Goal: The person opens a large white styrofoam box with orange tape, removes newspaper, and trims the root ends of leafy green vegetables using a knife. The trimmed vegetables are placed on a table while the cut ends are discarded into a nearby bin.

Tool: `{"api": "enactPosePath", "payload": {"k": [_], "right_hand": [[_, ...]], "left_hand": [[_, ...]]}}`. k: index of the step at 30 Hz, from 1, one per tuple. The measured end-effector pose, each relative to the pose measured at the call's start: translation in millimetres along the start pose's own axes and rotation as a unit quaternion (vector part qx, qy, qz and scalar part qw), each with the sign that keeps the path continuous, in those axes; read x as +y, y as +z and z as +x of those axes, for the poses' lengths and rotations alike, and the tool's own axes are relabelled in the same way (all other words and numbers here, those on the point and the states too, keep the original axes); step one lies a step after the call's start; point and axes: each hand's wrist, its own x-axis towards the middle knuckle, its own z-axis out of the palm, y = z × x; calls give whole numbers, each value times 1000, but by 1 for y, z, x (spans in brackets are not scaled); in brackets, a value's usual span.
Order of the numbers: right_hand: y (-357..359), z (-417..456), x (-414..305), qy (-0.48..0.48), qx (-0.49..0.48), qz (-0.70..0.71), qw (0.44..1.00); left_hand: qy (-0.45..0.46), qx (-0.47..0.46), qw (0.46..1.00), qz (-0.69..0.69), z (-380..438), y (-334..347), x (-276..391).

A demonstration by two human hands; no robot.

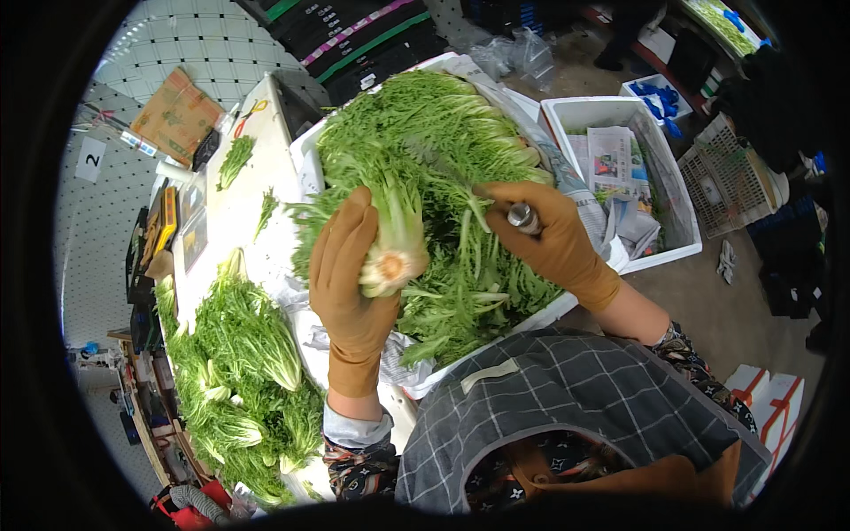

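Observation:
My left hand point(352, 272), in a brown glove, grips a head of curly endive point(398, 212) with its round, brownish cut stem end turned towards me. My right hand point(551, 232), gloved the same, is closed around the metal handle point(523, 218) of what looks like a knife. A greyish blade shape shows faintly among the leaves, partly hidden and blurred. Both hands are above a white foam box point(307, 159) lined with newspaper. Rows of endive heads point(491, 113) fill its far side, and loose leaves point(458, 318) lie in its near part.
On the white table point(265, 126) to the left lie a pile of endive heads point(246, 345), leaf scraps and orange-handled scissors point(250, 118). Another foam box point(684, 226) holding newspaper stands at right, near a plastic crate point(720, 176). Black crates point(372, 46) are stacked beyond.

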Motion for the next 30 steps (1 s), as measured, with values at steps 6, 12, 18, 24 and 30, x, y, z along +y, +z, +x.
{"api": "enactPosePath", "payload": {"k": [6, 12, 18, 24, 30], "right_hand": [[6, -8, -10, -65, -100, -170, 978], [11, -11, 4, -53, -120, -249, 960], [19, -16, 20, -78, -99, -241, 962], [23, -17, 27, -80, -117, -214, 966], [2, -22, 68, 28, -145, -289, 946]], "left_hand": [[53, -42, 985, 156, -7, 23, -9], [66, -80, 964, 244, -16, 23, -7], [75, -90, 973, 198, -27, 21, -17], [61, -108, 972, 202, -35, 15, -21], [-17, -31, 987, 157, -42, -6, -19]]}}
